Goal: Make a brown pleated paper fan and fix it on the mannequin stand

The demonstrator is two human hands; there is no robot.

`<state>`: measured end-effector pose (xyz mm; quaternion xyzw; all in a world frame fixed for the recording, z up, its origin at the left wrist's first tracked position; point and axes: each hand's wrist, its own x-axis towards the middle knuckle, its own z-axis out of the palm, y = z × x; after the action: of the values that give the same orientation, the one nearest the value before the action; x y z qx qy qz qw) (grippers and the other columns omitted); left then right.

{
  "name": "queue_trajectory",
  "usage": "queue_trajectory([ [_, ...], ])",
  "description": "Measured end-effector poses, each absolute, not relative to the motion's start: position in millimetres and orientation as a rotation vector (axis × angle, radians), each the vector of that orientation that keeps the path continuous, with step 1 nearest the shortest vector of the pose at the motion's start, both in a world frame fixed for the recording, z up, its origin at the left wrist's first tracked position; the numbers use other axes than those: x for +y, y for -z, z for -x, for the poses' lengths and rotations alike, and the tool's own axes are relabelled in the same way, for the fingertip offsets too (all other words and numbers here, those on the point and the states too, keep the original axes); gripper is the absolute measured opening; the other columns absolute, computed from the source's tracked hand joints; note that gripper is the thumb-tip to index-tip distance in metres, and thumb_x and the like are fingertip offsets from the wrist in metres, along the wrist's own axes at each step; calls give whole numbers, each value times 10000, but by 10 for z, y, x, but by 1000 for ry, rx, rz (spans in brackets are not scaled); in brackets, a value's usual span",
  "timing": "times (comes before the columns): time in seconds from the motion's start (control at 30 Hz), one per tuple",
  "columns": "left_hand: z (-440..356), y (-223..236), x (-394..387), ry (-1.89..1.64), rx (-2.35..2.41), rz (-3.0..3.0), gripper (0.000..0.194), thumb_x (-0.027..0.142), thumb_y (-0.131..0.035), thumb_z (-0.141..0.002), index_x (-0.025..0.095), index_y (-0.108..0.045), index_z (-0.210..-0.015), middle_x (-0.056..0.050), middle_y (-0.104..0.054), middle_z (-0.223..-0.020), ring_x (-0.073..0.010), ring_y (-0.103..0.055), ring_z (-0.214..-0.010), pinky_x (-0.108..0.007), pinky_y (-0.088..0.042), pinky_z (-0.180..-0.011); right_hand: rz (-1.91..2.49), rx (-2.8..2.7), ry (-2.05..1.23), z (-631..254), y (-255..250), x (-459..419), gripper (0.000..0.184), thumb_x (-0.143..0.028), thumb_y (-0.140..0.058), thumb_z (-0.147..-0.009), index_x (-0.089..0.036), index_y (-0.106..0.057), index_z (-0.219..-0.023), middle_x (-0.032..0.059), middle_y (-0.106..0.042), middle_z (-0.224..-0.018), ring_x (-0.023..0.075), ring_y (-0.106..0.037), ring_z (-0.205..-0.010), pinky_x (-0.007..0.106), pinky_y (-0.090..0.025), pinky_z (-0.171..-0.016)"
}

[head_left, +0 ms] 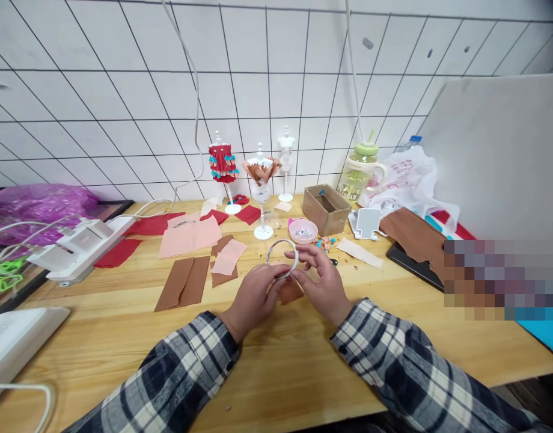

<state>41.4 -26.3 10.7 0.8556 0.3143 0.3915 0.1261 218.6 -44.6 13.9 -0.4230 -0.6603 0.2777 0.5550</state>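
Both hands, left (257, 296) and right (324, 287), are pinching a white tape ring (296, 258) above the wooden table (276, 361); uneven finger pressure risks bending it or letting it slip.

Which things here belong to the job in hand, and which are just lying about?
Probably in the job:
thin round white ring, held by the left hand and right hand
small flat brown piece below them
small white dress form wearing brown and pink

Probably lying about:
clear green-lidded bottle
crumpled purple plastic bag
long white power strip
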Motion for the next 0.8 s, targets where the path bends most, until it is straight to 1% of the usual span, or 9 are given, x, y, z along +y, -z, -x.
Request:
queue_trajectory([
  [0.07,-378,-90,-256,-1124,935,-2517,204,194,-475,-953,209,-584,-1125,-74,-723,-1000,-193,-667,-871,-325,-502,-764,1014,-1586,-653,-2197,-142,-446,318,-276,-654,-870,-259,-504,-1150,79,-708,-1157,237,-652,-1072,354,-463,-789],
  [0.2,-345,-86,-258,-1071,953,-2560,202,189,-493,-950,221,-603,-1116,-58,-735,-970,-188,-675,-837,-315,-498,-744,1041,-1608,-657,-2205,-156,-454,287,-264,-641,-873,-253,-495,-1121,87,-706,-1170,233,-666,-1062,349,-476,-777],
  [0.47,-312,-103,-253,-857,1063,-2707,268,201,-468,-967,229,-605,-1196,-54,-739,-909,-195,-676,-788,-313,-464,-706,1045,-1585,-825,-2210,-98,-406,196,-226,-604,-860,-243,-479,-1010,84,-711,-1154,213,-676,-1043,319,-505,-732],
  [0.53,-318,-107,-260,-749,1127,-2717,264,211,-457,-969,230,-623,-1173,-55,-741,-885,-207,-679,-773,-321,-456,-691,1060,-1594,-870,-2219,-92,-389,146,-243,-612,-850,-239,-500,-944,69,-727,-1082,221,-681,-1036,320,-513,-724],
  [0.6,-330,-116,-271,-685,1216,-2672,255,238,-447,-973,230,-637,-1144,-61,-747,-913,-218,-683,-786,-331,-458,-700,1140,-1619,-835,-2231,-94,-372,106,-263,-621,-839,-232,-520,-841,62,-736,-1020,232,-686,-1000,336,-516,-727],
  [0.67,-341,-128,-285,-687,1303,-2571,241,276,-451,-970,227,-639,-1113,-64,-747,-949,-226,-686,-820,-335,-467,-721,1242,-1610,-732,-2246,-93,-353,118,-272,-618,-834,-227,-528,-773,66,-733,-1034,238,-674,-988,355,-516,-738],
  [0.73,-349,-141,-302,-707,1348,-2433,224,309,-458,-962,226,-629,-1081,-55,-745,-940,-221,-686,-835,-320,-475,-716,1289,-1543,-645,-2263,-85,-334,84,-268,-624,-823,-228,-552,-835,77,-713,-1110,241,-652,-1018,357,-520,-729],
  [0.77,-351,-147,-311,-714,1350,-2367,219,322,-460,-958,228,-621,-1074,-47,-745,-928,-216,-686,-835,-309,-478,-706,1276,-1519,-625,-2272,-78,-324,134,-266,-632,-816,-230,-567,-927,86,-693,-1164,243,-637,-1054,354,-523,-725],
  [0.8,-354,-151,-320,-721,1342,-2314,218,330,-460,-955,233,-614,-1073,-40,-744,-929,-212,-687,-839,-301,-481,-700,1248,-1522,-618,-2281,-70,-316,257,-265,-644,-809,-232,-567,-1052,94,-667,-1222,244,-619,-1098,353,-527,-729],
])
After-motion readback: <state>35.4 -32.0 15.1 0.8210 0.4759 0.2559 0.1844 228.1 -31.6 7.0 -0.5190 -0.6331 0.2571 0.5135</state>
